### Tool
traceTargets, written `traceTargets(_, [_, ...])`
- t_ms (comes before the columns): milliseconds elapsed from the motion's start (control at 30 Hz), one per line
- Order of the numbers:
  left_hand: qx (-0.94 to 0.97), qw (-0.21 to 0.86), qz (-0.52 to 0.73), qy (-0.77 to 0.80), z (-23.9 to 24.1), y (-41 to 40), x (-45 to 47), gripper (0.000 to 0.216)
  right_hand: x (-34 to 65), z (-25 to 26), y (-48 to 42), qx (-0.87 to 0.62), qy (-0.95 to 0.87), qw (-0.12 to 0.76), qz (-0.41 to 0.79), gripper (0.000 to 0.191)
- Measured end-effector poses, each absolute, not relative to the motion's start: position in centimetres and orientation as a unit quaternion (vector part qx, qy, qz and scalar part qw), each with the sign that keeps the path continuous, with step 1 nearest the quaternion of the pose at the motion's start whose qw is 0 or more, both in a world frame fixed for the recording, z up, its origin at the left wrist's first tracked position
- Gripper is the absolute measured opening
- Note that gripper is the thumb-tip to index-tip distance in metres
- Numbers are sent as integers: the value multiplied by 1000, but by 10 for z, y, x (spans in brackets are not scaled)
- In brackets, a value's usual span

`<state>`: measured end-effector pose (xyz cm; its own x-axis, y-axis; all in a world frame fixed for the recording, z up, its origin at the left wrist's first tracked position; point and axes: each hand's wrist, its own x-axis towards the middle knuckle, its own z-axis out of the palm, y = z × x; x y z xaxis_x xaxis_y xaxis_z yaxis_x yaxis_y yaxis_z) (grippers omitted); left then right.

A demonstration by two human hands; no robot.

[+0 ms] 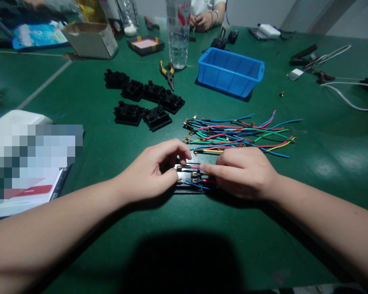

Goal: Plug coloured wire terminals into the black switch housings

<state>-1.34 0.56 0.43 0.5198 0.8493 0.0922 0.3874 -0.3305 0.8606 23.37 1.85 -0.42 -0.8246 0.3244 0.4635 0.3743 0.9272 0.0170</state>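
A black connector block (188, 184) lies on the green table near me, with a few red and blue wires plugged into it. My left hand (155, 169) curls over its left end, fingers closed on the block. My right hand (241, 171) is closed too, its forefinger and thumb pinching a red wire (194, 166) at the block's top row. Just behind the hands lies a loose bundle of coloured wires (239, 132) with brass terminals.
Several more black connector blocks (144, 102) sit further back, with yellow-handled pliers (168, 73), a water bottle (178, 34) and a blue bin (230, 71). A cardboard box (90, 38) stands back left. A paper pad (24, 163) lies left. Another person's hands (202, 20) work at the far edge.
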Motion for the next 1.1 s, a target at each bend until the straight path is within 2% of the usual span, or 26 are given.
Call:
traceTargets(433, [780,401,280,390,4,5,-13,23,232,3,16,-182,-954,226,-69,25])
traceTargets(700, [778,397,282,397,3,5,-11,25,227,11,8,-200,-965,162,-43,22])
traceTargets(867, [768,392,277,424,3,3,-12,18,225,12,4,-186,-972,136,-44,29])
traceTargets(1100, [780,372,280,419,5,1,-10,16,224,10,5,-179,-971,157,-30,30])
